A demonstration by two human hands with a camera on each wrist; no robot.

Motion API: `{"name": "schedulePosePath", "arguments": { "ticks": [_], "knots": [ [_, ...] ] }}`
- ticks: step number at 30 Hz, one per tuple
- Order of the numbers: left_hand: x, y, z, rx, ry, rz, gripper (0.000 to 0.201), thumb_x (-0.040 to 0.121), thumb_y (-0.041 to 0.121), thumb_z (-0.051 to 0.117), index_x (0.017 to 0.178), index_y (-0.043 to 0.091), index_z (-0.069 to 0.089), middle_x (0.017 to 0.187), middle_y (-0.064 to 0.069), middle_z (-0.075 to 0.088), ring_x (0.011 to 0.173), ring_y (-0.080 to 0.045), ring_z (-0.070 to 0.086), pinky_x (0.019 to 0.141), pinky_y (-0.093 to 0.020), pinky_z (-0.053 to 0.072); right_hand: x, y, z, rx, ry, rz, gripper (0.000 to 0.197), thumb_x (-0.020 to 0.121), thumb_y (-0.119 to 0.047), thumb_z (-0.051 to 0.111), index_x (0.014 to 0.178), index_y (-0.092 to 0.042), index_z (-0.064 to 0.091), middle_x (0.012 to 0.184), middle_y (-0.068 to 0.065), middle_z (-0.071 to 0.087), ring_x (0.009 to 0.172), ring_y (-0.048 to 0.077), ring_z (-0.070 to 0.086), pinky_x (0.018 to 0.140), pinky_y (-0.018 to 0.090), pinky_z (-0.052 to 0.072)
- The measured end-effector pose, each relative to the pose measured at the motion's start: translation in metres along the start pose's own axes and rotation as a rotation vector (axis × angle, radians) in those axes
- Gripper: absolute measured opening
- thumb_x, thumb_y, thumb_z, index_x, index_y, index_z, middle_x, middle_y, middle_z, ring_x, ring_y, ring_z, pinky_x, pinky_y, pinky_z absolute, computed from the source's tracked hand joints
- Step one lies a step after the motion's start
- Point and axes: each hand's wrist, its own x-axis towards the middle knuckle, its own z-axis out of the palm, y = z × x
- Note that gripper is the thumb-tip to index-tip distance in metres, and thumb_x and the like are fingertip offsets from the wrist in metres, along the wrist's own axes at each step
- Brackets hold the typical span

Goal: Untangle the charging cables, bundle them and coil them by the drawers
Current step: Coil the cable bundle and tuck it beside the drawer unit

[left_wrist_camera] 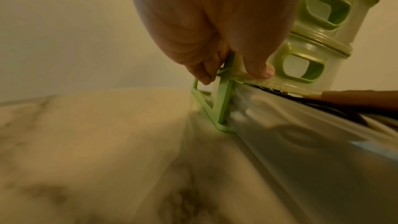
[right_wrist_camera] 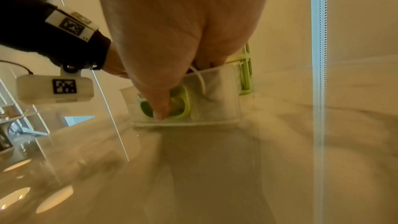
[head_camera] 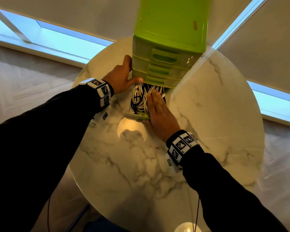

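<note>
Standing on the round marble desk (head_camera: 208, 114) is a green set of drawers (head_camera: 171, 30), at the far side, close to the back edge; most of the near desk top is bare stone, with room to move on both sides; the bottom drawer (head_camera: 132, 115) is pulled out toward the person, and the charging cables (head_camera: 141, 97) lie inside it, white ones and black ones mixed in a heap.

The head view shows the whole heap; the wrist views do not; the left wrist view shows only a bit of black cable at the drawer rim, and the right wrist view shows only one white loop behind the clear drawer front.

The left hand (head_camera: 120, 76) is at the left corner of the drawers; the left wrist view shows its fingers (left_wrist_camera: 204, 71) curled round the green frame and the thumb pressed on the front, so this grip is clamped on the drawers.

The right hand (head_camera: 159, 113) lies flat on the cables with straight fingers, so this grip is apart; the right wrist view shows its thumb (right_wrist_camera: 159, 106) down on the green handle of the drawer front.
</note>
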Motion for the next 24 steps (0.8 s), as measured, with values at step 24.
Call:
{"name": "schedulePosePath", "arguments": {
  "ticks": [24],
  "knots": [
    [-0.011,0.023,0.006,-0.040,0.048,-0.068,0.102,0.070,0.059,0.085,0.138,0.008,0.027,0.129,-0.010,0.064,0.112,-0.030,0.065,0.089,-0.042,0.053,0.006,0.010,0.008,0.176,0.265,0.138,0.059,0.103,-0.038,0.026,0.155,-0.010,0.033,0.163,0.010,0.029,0.152,0.025,0.021,0.124,0.042,0.009]
  ]
}}
